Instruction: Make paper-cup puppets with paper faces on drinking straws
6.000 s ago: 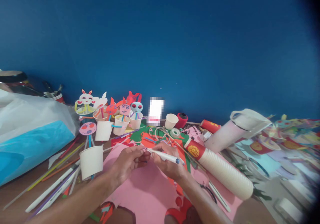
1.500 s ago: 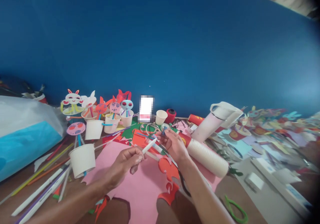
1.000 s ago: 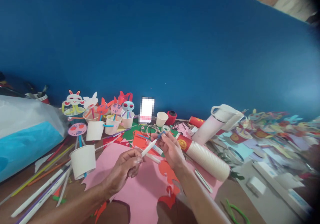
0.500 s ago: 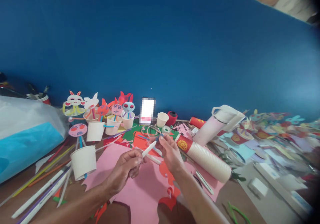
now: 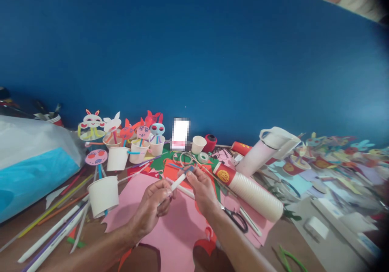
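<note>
A white marker (image 5: 178, 181) slants up to the right between my hands, above a cut sheet of pink paper (image 5: 178, 227). My left hand (image 5: 153, 201) is closed around the barrel's lower end. With thumb and fingers, my right hand (image 5: 204, 189) pinches the marker's blue cap (image 5: 189, 169) at the upper end; the cap meets the white barrel there. Black-handled scissors (image 5: 238, 220) lie by my right forearm, partly hidden by it. Orange-red paper (image 5: 172, 170) lies behind the marker, and red cut paper (image 5: 206, 243) is under my right arm.
Paper-cup figures with paper faces, one with a pink face (image 5: 96, 157), stand at the left. A stack of paper cups (image 5: 255, 197) lies at the right, before a tilted white pitcher (image 5: 258, 154). Markers (image 5: 50, 233) and a blue-and-white bag (image 5: 36, 171) lie left.
Both hands have shifted slightly left and down with the marker, and my right hand has turned a little. More of the blue cap and the scissors shows now. The view has shifted slightly.
</note>
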Action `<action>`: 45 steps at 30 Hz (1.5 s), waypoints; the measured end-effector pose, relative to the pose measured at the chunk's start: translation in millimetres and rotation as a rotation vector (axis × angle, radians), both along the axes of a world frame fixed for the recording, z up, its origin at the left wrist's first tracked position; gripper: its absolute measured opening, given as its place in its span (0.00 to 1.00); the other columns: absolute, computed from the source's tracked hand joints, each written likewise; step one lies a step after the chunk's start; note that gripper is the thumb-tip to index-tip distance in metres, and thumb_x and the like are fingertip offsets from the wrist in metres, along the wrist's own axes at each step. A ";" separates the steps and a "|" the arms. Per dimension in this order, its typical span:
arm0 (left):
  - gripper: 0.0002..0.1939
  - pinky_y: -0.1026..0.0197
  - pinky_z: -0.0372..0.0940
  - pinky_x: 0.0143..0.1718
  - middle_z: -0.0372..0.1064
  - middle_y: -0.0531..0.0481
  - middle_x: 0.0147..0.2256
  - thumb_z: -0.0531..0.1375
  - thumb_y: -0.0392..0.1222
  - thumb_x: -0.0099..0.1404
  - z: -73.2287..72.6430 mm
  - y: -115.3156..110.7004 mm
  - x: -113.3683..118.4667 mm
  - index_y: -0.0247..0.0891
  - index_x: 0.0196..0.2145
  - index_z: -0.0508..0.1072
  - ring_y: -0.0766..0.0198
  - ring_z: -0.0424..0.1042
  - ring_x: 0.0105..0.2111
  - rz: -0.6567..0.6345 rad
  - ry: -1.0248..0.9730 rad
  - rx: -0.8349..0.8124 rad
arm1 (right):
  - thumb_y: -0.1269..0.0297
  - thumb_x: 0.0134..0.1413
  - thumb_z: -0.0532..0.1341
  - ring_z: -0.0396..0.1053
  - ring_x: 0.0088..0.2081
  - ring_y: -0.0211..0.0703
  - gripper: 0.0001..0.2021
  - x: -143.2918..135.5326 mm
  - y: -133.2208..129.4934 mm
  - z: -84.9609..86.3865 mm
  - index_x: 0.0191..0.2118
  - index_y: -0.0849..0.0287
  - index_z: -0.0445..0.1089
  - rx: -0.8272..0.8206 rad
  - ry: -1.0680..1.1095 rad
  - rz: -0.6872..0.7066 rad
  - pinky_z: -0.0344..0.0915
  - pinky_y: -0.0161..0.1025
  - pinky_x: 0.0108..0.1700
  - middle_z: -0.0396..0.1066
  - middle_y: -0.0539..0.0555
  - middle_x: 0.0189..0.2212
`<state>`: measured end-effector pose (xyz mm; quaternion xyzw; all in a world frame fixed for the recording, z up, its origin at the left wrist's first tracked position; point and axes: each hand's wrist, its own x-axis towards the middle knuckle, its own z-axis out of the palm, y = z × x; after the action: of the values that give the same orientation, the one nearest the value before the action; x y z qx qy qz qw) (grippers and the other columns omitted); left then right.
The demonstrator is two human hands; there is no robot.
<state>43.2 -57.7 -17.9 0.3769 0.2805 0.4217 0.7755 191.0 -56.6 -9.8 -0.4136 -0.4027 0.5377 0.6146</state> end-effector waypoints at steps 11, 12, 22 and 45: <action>0.09 0.66 0.38 0.16 0.52 0.59 0.14 0.53 0.37 0.55 -8.4 -5.1 -0.5 0.36 0.19 0.62 0.76 0.41 0.13 0.091 0.077 0.079 | 0.63 0.54 0.56 0.68 0.30 0.39 0.07 -20.4 -9.5 -9.0 0.31 0.60 0.67 0.031 0.044 -0.006 0.63 0.37 0.38 0.71 0.51 0.26; 0.09 0.66 0.38 0.16 0.51 0.59 0.13 0.53 0.37 0.55 -9.4 -5.2 -0.1 0.36 0.19 0.62 0.75 0.41 0.13 0.093 0.079 0.074 | 0.62 0.54 0.56 0.68 0.30 0.40 0.07 -21.6 -10.5 -9.9 0.31 0.60 0.67 0.031 0.050 -0.006 0.63 0.37 0.38 0.71 0.51 0.26; 0.08 0.65 0.58 0.23 0.65 0.52 0.22 0.54 0.38 0.57 8.3 13.7 0.1 0.36 0.22 0.66 0.69 0.62 0.21 0.099 0.186 0.136 | 0.56 0.50 0.58 0.69 0.28 0.40 0.10 15.7 9.1 4.5 0.33 0.58 0.66 -0.039 0.053 -0.053 0.64 0.38 0.35 0.71 0.50 0.26; 0.11 0.66 0.58 0.27 0.67 0.49 0.28 0.58 0.48 0.54 -1.6 20.7 6.0 0.37 0.27 0.74 0.65 0.64 0.29 0.140 0.363 -0.019 | 0.64 0.47 0.58 0.64 0.25 0.36 0.06 -4.9 3.3 -9.1 0.27 0.61 0.70 -0.027 -0.595 0.044 0.60 0.31 0.28 0.69 0.49 0.23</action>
<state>49.1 -37.0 -19.6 0.4189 0.4454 0.3969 0.6845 186.1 -53.3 -18.9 -0.5523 -0.5669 0.4111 0.4522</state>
